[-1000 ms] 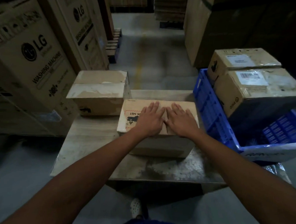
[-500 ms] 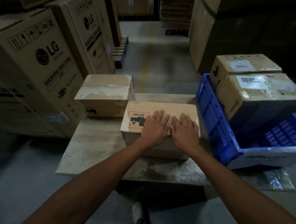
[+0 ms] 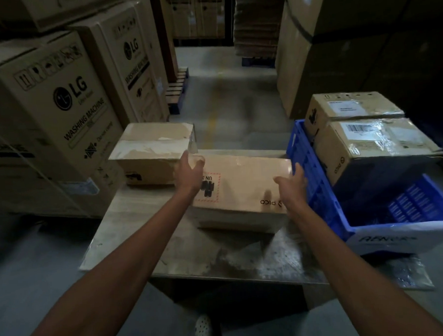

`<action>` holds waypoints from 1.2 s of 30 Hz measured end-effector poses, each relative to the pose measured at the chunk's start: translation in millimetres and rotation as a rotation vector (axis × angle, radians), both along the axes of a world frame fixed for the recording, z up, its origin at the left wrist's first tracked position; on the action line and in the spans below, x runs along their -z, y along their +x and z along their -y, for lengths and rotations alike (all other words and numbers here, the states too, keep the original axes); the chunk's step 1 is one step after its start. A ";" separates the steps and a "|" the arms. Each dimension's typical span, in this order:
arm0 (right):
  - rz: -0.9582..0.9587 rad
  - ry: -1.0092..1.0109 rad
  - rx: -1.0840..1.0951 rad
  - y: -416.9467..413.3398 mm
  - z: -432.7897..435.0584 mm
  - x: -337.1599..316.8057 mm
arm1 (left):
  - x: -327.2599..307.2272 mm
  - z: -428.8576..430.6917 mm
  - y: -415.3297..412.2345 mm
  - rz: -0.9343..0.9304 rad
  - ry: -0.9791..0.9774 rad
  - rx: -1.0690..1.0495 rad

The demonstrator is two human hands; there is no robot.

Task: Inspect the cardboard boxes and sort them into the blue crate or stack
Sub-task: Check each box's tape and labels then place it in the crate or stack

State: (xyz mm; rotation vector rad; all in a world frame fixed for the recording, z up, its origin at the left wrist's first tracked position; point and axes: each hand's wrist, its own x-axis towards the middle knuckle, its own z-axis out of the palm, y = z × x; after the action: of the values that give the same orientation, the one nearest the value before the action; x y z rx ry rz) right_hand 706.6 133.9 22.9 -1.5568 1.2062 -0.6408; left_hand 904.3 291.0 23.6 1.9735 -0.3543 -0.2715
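Box (image 3: 244, 189), left hand (image 3: 190, 170), right hand (image 3: 292, 187) — holding its ends

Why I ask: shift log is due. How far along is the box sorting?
Done: the barcode-labelled box and the smaller box behind it sit in the blue crate. In hand: the left hand and right hand grip the PICO box at its ends. Left: the torn-tape box on the table, untouched.
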 end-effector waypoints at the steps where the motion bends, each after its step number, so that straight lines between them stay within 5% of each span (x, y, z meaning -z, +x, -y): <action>1: -0.031 -0.019 0.053 -2.8 -1.7 -2.2 | 1.3 -3.7 -2.1 -0.020 -0.099 -0.028; 4: -0.072 -0.054 0.171 -15.6 -8.5 -2.8 | 18.0 -16.4 -3.6 -0.062 -0.293 -0.092; 9: -0.194 0.020 0.117 -29.8 -26.3 29.0 | 68.1 -43.2 -32.6 -0.090 -0.156 -0.228; 18: -0.328 0.103 0.054 -50.2 -50.1 92.3 | 101.7 -83.0 -77.1 -0.013 0.073 -0.120; 22: -0.448 -0.023 0.020 -48.4 -54.8 88.6 | 106.0 -85.9 -71.6 0.226 0.278 -0.020; 26: -0.482 -0.575 -0.303 -20.8 -69.3 78.9 | 106.6 -75.2 -61.0 0.629 0.487 0.271; 31: -0.549 -0.640 -0.807 44.9 -87.9 68.2 | 104.1 -56.6 -44.2 0.634 0.691 0.505; 36: -0.799 -0.619 -0.987 57.2 -90.1 93.4 | 102.6 -55.0 -32.6 0.526 0.920 0.642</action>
State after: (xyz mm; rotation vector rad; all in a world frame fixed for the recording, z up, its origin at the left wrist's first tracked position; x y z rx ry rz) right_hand 763.8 224.0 -70.4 -2.7771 0.5752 0.3574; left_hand 871.7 346.0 -79.0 2.7729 -1.4137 -0.3513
